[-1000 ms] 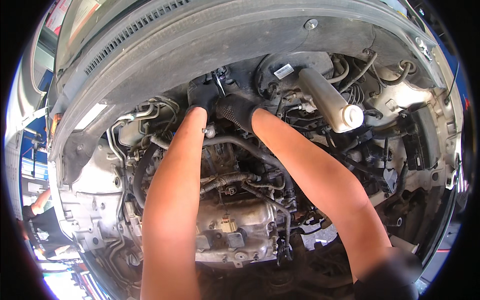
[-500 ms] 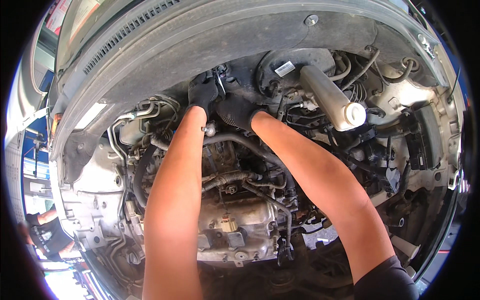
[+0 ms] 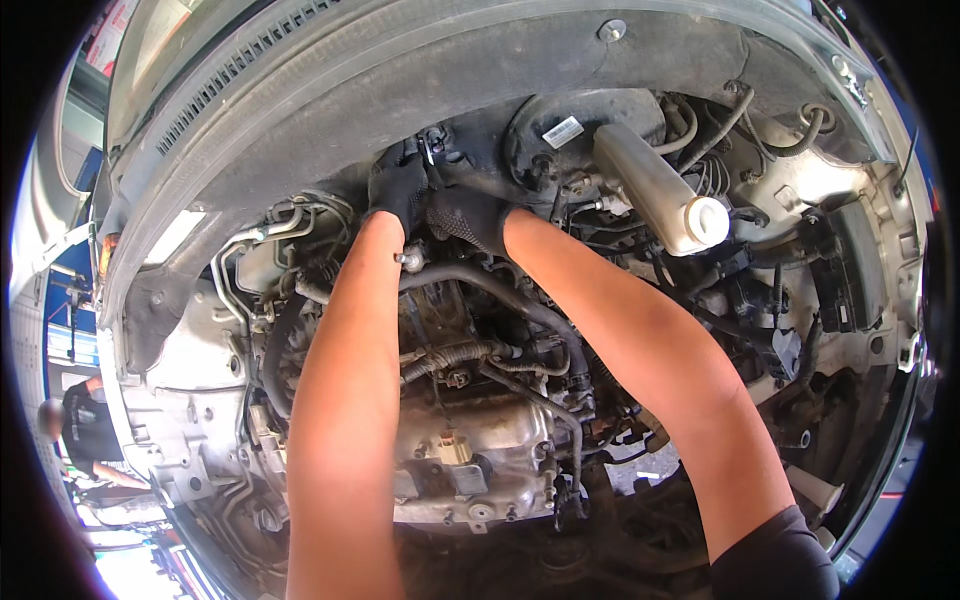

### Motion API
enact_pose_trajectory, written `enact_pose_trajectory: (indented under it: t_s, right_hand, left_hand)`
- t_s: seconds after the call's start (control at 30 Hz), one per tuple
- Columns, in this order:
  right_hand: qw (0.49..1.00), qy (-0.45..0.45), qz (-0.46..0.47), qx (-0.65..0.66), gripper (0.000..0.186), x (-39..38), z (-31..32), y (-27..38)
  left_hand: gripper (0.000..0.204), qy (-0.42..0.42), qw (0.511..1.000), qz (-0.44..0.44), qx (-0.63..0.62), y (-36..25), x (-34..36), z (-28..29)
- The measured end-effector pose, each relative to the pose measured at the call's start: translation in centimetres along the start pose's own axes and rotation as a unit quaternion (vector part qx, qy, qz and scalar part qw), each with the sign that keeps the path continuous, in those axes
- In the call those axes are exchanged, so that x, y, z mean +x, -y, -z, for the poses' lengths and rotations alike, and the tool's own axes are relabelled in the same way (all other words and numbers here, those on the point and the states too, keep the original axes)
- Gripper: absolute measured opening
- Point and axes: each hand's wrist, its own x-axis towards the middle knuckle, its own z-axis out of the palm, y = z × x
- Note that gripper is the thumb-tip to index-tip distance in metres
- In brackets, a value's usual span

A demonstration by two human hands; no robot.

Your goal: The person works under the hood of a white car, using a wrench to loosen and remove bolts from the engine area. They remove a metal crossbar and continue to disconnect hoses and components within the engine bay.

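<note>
My left hand (image 3: 398, 188), in a black glove with a dotted grip, is closed deep at the back of the engine bay, against the dark firewall lining. Just right of it and slightly nearer, my right hand (image 3: 468, 217), gloved alike, curls inward so that the two hands nearly touch. A small shiny metal piece (image 3: 430, 150) shows just beyond the gloves, beside my left fingers. What either hand grips is hidden by the gloves. Below the hands run a black curved hose (image 3: 500, 288) and a small metal fitting (image 3: 411, 260). The engine (image 3: 500, 425) lies between my forearms.
A whitish fluid reservoir (image 3: 655, 185) with a round cap juts out right of my hands, before a round black brake booster (image 3: 530, 145). The cowl edge (image 3: 400, 85) arches over the hands. Pipes (image 3: 228, 275) run along the left. A person (image 3: 90, 430) stands at far left.
The shiny metal piece between my gloves shows shorter than before. Both hands stay close together at the firewall, with a slight shift of the whole view. The person at far left has straightened.
</note>
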Motion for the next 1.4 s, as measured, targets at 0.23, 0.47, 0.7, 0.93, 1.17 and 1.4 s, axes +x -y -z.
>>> enact_pose_trajectory:
  t_s: [0.23,0.47,0.7,0.93,1.17,1.4]
  right_hand:
    - [0.975,0.044,-0.195,0.098,0.012,-3.7,1.7,6.2]
    - [0.988,-0.008,-0.06,-0.14,0.025,-8.9,0.9,4.3]
    - [0.901,-0.198,0.171,-0.347,0.079,-15.4,-3.8,9.4]
    - [0.931,-0.048,0.273,-0.239,0.071,-15.9,-8.9,18.9]
    - [0.838,-0.15,0.2,-0.485,0.042,-8.1,-8.9,13.7]
    - [0.819,-0.136,0.133,-0.541,0.033,-7.6,-10.0,13.3]
  left_hand:
    - [0.033,-0.025,0.992,-0.044,0.116,0.5,0.3,1.0]
    - [0.035,-0.076,0.926,-0.067,0.363,-0.2,-0.1,2.4]
    - [0.033,0.077,0.99,-0.011,-0.115,-10.3,-18.7,3.2]
    - [0.027,-0.045,0.972,0.062,-0.223,-11.8,-28.4,8.9]
    - [0.024,-0.263,0.84,-0.273,0.388,-4.8,-27.7,23.9]
    - [0.031,-0.254,0.78,-0.188,0.54,-4.7,-28.1,19.7]
